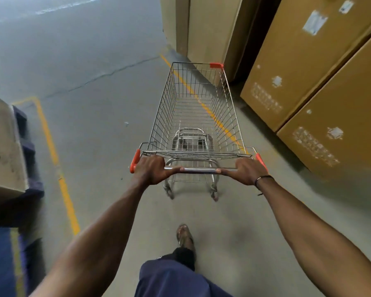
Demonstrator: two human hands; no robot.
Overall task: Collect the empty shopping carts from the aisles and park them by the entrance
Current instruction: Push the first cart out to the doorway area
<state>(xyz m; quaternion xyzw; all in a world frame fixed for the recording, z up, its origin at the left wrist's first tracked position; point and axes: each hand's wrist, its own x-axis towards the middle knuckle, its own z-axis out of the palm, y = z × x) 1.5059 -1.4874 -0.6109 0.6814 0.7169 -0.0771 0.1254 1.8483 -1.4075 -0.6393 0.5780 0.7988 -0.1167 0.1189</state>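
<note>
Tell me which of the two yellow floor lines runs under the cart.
The right-hand yellow line: it shows through the shopping cart basket mesh. The left line runs apart, beside the blue pallet.

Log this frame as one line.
left hand holds handle | right hand holds handle | cart empty | boxes right

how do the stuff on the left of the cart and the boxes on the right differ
The cardboard boxes on the right are tan-brown, tall, and carry white labels; the pale block on the left is off-white, scuffed and unlabelled. The pale block rests on a blue pallet; no pallet shows under the cardboard boxes. Both flank the empty cart, which the left hand and right hand grip.
</note>
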